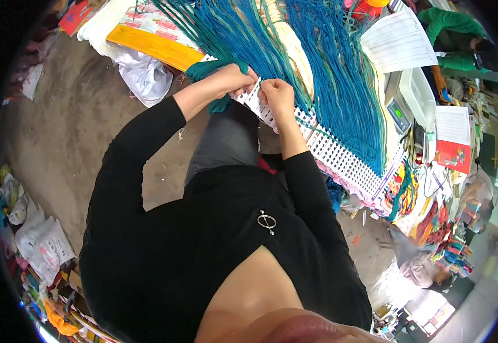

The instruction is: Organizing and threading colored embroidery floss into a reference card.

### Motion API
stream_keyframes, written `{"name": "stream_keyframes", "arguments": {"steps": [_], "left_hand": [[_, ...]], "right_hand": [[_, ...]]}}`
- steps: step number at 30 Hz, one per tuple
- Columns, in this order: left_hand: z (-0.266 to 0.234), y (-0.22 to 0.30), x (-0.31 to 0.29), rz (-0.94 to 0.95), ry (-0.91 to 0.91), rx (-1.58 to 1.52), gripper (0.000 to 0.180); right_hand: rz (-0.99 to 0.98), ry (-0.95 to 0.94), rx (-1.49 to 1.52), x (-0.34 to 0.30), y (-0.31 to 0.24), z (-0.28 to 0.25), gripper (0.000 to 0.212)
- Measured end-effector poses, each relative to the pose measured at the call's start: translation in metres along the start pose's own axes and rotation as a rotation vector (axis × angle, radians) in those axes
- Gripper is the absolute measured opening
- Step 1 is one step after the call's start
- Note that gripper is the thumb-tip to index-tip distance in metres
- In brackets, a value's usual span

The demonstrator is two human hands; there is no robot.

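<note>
Left of centre, teal yarn hank point(204, 70) bunches against left hand point(236, 80); fingers curled at white punched card point(253, 99), can't tell the grip. Right hand point(277, 95) closed at same card's upper right, pinched item unclear. Blue yarn strands point(340, 74) lie alongside; digital scale point(399, 114) further right.

A long white strip point(340, 153) is lying at a slant, its face showing rows of dark holes. Blue yarn strands point(335, 86) are spreading in long, loose lengths beyond the strip, while a dark teal yarn bundle point(200, 70) is bunching near the strip's left end.
</note>
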State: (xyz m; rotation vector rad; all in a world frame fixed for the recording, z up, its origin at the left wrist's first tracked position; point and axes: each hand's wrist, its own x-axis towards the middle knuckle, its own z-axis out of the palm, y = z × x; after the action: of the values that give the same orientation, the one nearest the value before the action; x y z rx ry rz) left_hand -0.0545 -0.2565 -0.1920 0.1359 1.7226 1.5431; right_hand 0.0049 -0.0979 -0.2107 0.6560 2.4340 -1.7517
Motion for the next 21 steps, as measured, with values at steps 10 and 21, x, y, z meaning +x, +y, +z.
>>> {"name": "stream_keyframes", "arguments": {"steps": [10, 21], "left_hand": [[0.004, 0.022, 0.009, -0.133, 0.036, 0.518, 0.016], [-0.012, 0.006, 0.015, -0.081, -0.02, 0.126, 0.019]], "right_hand": [[0.072, -0.144, 0.229, 0.002, -0.01, -0.008, 0.019], [-0.014, -0.146, 0.234, 0.004, 0.005, -0.003, 0.013]]}}
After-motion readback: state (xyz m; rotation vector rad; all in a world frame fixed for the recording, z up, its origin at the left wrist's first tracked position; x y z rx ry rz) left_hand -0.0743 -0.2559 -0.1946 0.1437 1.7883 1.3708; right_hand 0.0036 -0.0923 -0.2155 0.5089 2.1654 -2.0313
